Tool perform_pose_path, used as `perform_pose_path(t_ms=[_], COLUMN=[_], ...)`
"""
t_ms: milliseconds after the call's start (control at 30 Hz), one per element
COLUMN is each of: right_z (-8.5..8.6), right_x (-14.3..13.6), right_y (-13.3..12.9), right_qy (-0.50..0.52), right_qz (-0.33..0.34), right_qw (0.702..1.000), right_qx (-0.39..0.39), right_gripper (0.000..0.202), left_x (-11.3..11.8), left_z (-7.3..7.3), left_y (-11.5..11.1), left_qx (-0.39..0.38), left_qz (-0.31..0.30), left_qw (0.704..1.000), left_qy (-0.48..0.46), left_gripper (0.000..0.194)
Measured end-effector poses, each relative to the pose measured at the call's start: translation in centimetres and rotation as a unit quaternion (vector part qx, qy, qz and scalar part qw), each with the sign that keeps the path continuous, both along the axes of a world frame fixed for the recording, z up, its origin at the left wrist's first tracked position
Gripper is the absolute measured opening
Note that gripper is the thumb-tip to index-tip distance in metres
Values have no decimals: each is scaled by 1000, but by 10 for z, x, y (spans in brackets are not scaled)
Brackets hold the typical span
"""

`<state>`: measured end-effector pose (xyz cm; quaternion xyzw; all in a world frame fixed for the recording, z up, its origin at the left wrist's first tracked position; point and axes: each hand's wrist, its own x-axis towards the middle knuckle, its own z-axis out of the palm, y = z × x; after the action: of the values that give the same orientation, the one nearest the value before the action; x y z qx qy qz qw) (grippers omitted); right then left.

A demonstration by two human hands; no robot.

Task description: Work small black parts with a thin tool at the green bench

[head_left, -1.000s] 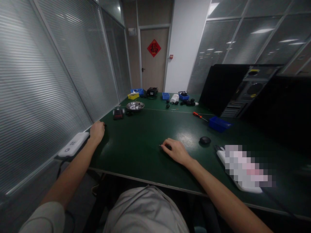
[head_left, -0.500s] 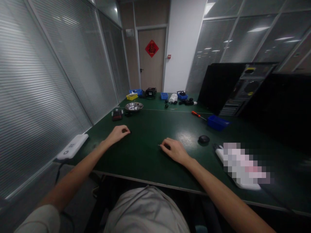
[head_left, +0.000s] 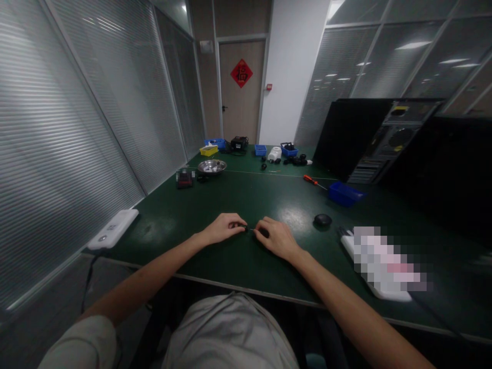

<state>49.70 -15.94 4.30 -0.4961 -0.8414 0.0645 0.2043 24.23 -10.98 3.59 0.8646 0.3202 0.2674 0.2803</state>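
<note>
Over the middle of the green table (head_left: 238, 266), my left hand (head_left: 225, 228) is closed in a pinch on a small black part (head_left: 246, 227), mostly covered by the fingers. Facing it, my right hand (head_left: 277, 238) pinches a thin, pale metal pin (head_left: 251, 229) whose tip points left toward the black part. The two tips are very close; whether they touch I cannot tell. To the right of my right hand lies a black computer mouse (head_left: 322, 220).
A blue bin (head_left: 345, 193) and an orange screwdriver (head_left: 310, 180) lie at right, near a black computer case (head_left: 353, 138). Left of centre stand a metal bowl (head_left: 212, 166) and a dark box (head_left: 185, 179). White devices (head_left: 114, 229) flank both sides. Small bins (head_left: 260, 150) line the back.
My left hand has moved right and slightly toward me, bringing the small black part up to the pin. My right hand has stayed in place.
</note>
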Motion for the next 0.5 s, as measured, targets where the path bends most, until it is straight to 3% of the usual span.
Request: perform_pose_path(t_ms=[500], right_z=[2], right_x=[-1], right_y=[-2], right_qy=[45], right_qz=[49], right_qw=[998], right_qx=[-1], right_gripper=[23], left_x=[1], left_z=[1], left_y=[-4], left_qx=[-5], left_qz=[-11], left_qw=[999], left_qy=[-46], left_gripper=[24])
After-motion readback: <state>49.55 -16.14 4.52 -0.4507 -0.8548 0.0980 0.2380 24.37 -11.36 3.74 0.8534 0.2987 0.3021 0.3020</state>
